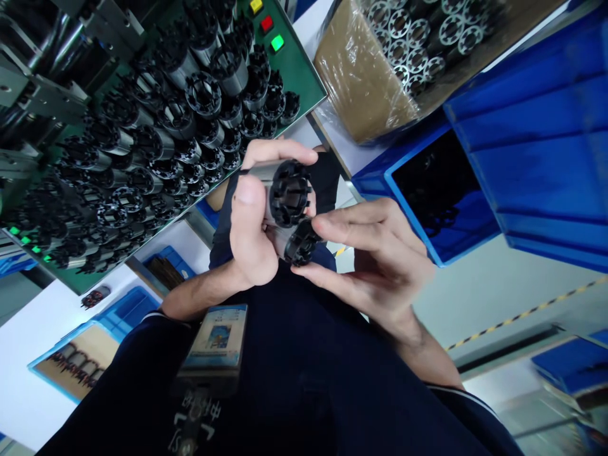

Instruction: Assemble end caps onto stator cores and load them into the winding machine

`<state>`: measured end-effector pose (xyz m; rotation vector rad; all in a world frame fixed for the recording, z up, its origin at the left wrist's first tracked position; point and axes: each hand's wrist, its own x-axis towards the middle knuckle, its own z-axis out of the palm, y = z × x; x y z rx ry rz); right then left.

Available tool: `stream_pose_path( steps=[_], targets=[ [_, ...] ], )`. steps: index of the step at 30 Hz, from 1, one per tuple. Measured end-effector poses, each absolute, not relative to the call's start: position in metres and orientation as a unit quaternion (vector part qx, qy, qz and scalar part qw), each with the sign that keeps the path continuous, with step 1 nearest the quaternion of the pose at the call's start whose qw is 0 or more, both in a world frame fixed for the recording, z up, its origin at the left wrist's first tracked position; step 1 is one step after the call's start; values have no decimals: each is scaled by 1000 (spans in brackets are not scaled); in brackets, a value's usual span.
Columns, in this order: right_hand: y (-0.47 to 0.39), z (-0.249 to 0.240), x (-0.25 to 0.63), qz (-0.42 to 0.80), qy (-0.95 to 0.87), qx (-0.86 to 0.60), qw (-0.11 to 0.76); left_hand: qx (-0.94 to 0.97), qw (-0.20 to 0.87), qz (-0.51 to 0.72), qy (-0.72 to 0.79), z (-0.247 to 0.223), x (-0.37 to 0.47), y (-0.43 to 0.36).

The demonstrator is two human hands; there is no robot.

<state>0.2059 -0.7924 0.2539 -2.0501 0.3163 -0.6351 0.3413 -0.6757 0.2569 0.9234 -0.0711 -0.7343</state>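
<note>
Badge (216, 339) hangs near; left hand (251, 221) clamps upper rotor core (282, 190), right hand (375, 259) pinches lower core (299, 242), green tray (299, 76) of cores far left

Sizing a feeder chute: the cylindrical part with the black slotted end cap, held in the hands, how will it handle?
The upper cylindrical part in the left hand looks rigid, probably a metal sleeve, so likely heavy for its size. Its round body would probably roll on its side. The right hand pinches a second part; the smooth sleeve may be slippery.
</note>
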Motion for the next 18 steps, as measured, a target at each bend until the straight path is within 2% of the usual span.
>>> stream_pose_path(
  steps=[3,7,10,13,18],
  targets=[
    [-795,271,210,-220,104,-842,481,457,842,-266,-110,262,341,-678],
    [-795,284,217,-226,82,-837,491,509,831,-216,-65,257,329,-682],
    [-789,282,220,-268,84,-844,457,552,800,-237,4,243,315,-683],
    [-785,282,219,-303,78,-841,442,537,804,-256,1,232,309,-681],
    [-791,290,214,-208,69,-855,469,470,865,-161,-66,247,319,-685]
  ],
)
